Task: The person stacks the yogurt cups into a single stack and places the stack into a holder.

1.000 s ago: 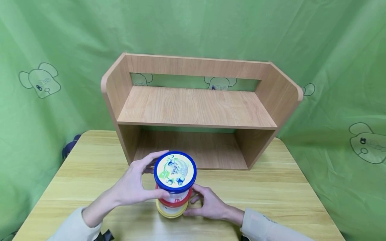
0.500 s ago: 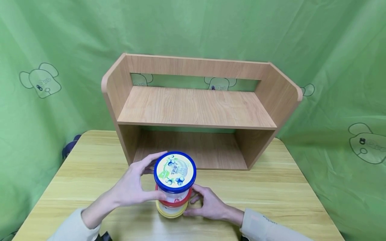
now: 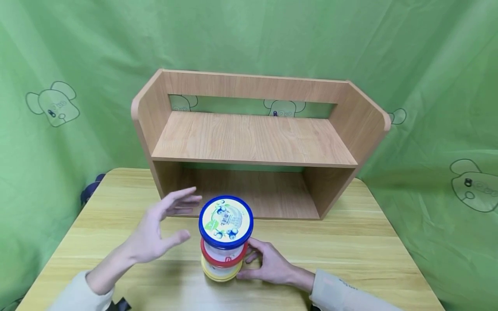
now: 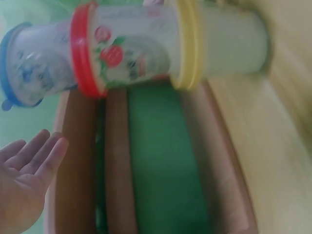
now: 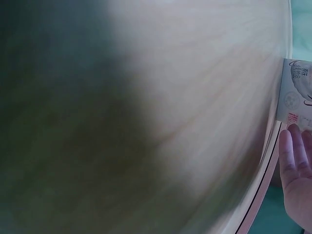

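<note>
Three lidded plastic tubs stand stacked on the table in the head view. On top is the blue-lidded tub (image 3: 226, 221), under it the red-lidded tub (image 3: 223, 255), and lowest the yellow-lidded tub (image 3: 221, 272). The left wrist view shows the stack sideways, with a strawberry print on the red-lidded tub (image 4: 131, 56). My left hand (image 3: 153, 233) hangs in the air left of the stack, fingers spread, touching nothing. With thumb in front and fingers along its right side, my right hand (image 3: 270, 264) holds the yellow-lidded tub; its far fingers are partly hidden.
Behind the stack stands a two-tier wooden shelf (image 3: 253, 138), its lower compartment (image 3: 272, 190) facing me. It rests on a light wood table (image 3: 350, 250). A green curtain (image 3: 249, 34) with cartoon outlines hangs around the back and sides.
My left hand has let go of the upper tubs and drawn back to the left. The stack and my right hand have stayed where they were.
</note>
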`<state>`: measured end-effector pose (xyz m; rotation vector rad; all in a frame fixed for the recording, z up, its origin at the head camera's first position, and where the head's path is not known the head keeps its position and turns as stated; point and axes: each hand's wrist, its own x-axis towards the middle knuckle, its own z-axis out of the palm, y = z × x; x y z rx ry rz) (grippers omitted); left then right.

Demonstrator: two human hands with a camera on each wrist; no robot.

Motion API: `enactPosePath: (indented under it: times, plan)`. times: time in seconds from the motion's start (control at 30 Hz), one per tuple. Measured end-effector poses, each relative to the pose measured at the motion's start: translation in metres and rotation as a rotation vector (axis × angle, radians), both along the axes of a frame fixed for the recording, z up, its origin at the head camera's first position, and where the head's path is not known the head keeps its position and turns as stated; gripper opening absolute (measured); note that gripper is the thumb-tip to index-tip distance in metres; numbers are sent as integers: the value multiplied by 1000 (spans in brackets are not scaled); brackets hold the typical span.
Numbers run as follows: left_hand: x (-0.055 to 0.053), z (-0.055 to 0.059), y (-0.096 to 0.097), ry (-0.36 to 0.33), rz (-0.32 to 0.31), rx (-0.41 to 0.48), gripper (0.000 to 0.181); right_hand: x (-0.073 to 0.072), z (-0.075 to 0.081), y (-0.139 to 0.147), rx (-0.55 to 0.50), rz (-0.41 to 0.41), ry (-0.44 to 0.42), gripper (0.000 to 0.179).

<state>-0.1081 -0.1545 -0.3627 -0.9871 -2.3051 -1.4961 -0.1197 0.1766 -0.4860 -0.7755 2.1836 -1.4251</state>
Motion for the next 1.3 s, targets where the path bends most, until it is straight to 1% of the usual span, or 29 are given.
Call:
enactPosePath:
  times: [0.1, 0.2, 0.33, 0.47, 0.57, 0.73, 0.87, 0.93, 1.0, 1.13, 1.3]
  plan:
    - [-2, 12, -7, 33, 98, 14, 75, 0, 0, 0, 6, -4, 4, 76]
    - [-4, 25, -13, 87, 185, 67, 68, 0, -1, 0, 10, -5, 2, 76]
    - [-8, 41, -22, 166, 275, 153, 60, 0, 0, 0, 6, -4, -5, 77]
    - [-13, 58, -32, 204, 359, 201, 50, 0, 0, -1, -3, -1, -2, 80]
    - [-17, 69, -40, 206, 420, 220, 44, 0, 0, -1, -8, 4, 1, 81]
    - [-27, 83, -50, 192, 535, 262, 39, 0, -1, -2, -10, 6, -3, 80]
    - [-33, 93, -53, 147, 636, 263, 34, 0, -1, -2, -14, 6, -8, 80]
    - [-37, 96, -54, 132, 675, 256, 31, -1, -1, -2, -17, 8, -6, 79]
    - [-41, 99, -54, 123, 706, 255, 29, -1, -1, -3, -20, 12, -4, 79]
    - [-51, 105, -55, 133, 752, 267, 28, -1, -1, -3, -20, 19, -4, 78]
    - [-64, 108, -56, 135, 784, 284, 27, -2, 0, -4, -17, 18, 4, 78]
